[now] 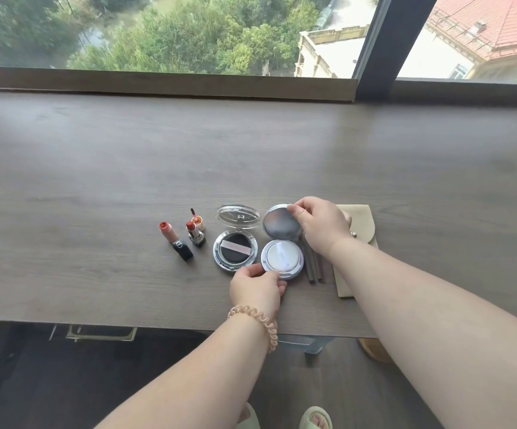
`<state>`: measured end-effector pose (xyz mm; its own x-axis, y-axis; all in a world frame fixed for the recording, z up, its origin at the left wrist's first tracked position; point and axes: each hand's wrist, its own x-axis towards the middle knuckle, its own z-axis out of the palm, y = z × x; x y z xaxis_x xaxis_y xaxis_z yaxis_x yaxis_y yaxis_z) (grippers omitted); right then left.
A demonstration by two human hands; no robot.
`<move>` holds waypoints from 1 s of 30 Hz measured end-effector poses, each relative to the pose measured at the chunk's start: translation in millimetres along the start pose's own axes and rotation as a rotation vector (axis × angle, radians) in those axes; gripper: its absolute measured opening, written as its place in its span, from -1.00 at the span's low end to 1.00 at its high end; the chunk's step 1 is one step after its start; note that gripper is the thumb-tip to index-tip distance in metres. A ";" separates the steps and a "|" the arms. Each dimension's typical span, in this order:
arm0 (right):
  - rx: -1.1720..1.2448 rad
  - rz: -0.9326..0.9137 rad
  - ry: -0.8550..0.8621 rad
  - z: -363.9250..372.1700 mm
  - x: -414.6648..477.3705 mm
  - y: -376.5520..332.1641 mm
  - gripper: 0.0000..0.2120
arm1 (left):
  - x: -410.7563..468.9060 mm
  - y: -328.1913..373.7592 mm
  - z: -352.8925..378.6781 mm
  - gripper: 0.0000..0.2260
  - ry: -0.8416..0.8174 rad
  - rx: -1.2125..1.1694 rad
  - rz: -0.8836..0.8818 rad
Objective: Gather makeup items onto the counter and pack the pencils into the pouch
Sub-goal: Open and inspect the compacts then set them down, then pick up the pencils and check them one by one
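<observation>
A silver cushion compact (283, 256) lies hinged open on the wooden counter (127, 156). My left hand (255, 286) pinches the front edge of its base. My right hand (320, 226) holds the rim of its raised mirror lid (280, 222). Two grey-green pencils (313, 267) lie just right of the compact, partly under my right wrist. A beige pouch (362, 230) with a snap lies flat beneath my right forearm. Left of the compact sits another open compact (235, 250) with a black puff and a clear lid (237, 216).
Two uncapped lipsticks (175, 241) (194, 233) and a small lip gloss wand (196, 216) lie at the left of the row. A window sill (164, 85) runs along the counter's far side. The counter's near edge (158, 325) is close to my wrists.
</observation>
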<state>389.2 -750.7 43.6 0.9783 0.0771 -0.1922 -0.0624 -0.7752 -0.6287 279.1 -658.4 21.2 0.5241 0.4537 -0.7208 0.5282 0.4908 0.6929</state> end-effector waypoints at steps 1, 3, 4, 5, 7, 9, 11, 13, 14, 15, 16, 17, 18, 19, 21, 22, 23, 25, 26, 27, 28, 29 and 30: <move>0.007 0.002 -0.004 0.5 -0.1 0.0 -0.75 | 0.2 0.2 0.2 -0.84 0.006 0.000 -0.006; 0.036 -0.003 -0.009 0.6 -1.1 0.8 -0.76 | -0.4 1.3 1.5 -0.86 0.020 0.003 -0.024; 0.055 -0.007 0.000 0.3 -2.0 2.3 -0.75 | -0.6 1.4 2.2 -0.84 0.031 0.010 -0.029; 0.063 -0.012 0.022 0.0 -3.9 4.2 -0.73 | -0.7 1.4 2.4 -0.83 0.042 0.022 -0.029; 0.005 -0.012 0.118 -2.1 -12.9 10.2 -0.70 | -2.1 0.5 3.1 -0.81 0.060 0.055 -0.015; -0.142 -0.002 0.219 -2.6 -29.3 18.6 -0.75 | -3.5 -0.7 3.6 -0.82 0.070 0.075 0.005; -0.308 -0.027 0.223 0.9 -48.5 29.0 -0.80 | -4.7 -1.3 4.6 -0.84 0.072 0.095 0.016; -0.433 -0.056 0.171 7.7 -61.9 36.2 -0.79 | -6.2 -0.5 4.2 -0.86 0.068 0.120 0.023; -0.470 -0.056 0.149 9.8 -65.2 38.4 -0.77 | -8.1 -0.1 4.0 -0.87 0.063 0.128 0.028; -0.496 -0.052 0.137 10.6 -66.8 38.6 -0.75 | -10.2 0.2 3.3 -0.88 0.061 0.132 0.033; -0.515 -0.050 0.129 11.1 -66.7 38.0 -0.74 | -11.6 0.2 2.1 -0.88 0.062 0.135 0.035; -0.527 -0.059 0.126 11.2 -66.1 37.0 -0.74 | -13.2 0.4 0.9 -0.88 0.066 0.133 0.035; -0.528 -0.075 0.126 10.9 -66.1 36.7 -0.76 | -15.4 0.3 -0.7 -0.89 0.072 0.125 0.034; -0.522 -0.096 0.127 10.7 -66.4 36.9 -0.78 | -17.6 0.3 -2.1 -0.90 0.078 0.114 0.035; -0.515 -0.120 0.115 10.6 -67.6 39.0 -0.80 | -21.7 0.9 -4.8 -0.91 0.086 0.092 0.046; -0.524 -0.121 0.102 10.4 -68.0 40.3 -0.80 | -23.9 1.3 -5.8 -0.91 0.085 0.092 0.059; -0.544 -0.120 0.090 10.1 -68.5 40.8 -0.79 | -26.2 1.6 -6.7 -0.91 0.085 0.093 0.073; -0.600 -0.116 0.078 9.8 -68.4 41.3 -0.78 | -30.2 2.1 -8.1 -0.91 0.082 0.084 0.091; -0.620 -0.110 0.078 9.6 -68.4 41.9 -0.78 | -31.9 2.2 -8.6 -0.92 0.078 0.076 0.095; -0.630 -0.099 0.079 9.1 -68.2 42.9 -0.78 | -33.2 2.6 -9.1 -0.92 0.075 0.071 0.096; -0.630 -0.076 0.082 7.9 -68.6 44.7 -0.78 | -34.4 2.7 -9.7 -0.92 0.075 0.071 0.096; -0.628 -0.047 0.089 5.8 -69.2 47.5 -0.78 | -35.9 3.0 -10.2 -0.92 0.076 0.077 0.096; -0.628 -0.018 0.099 3.3 -69.5 50.9 -0.77 | -37.2 3.0 -10.7 -0.92 0.076 0.081 0.095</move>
<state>317.4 -793.4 22.5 0.9937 0.0586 -0.0957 0.0527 -0.9966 -0.0636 254.1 -665.8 49.8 0.5237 0.5516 -0.6492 0.5324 0.3830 0.7549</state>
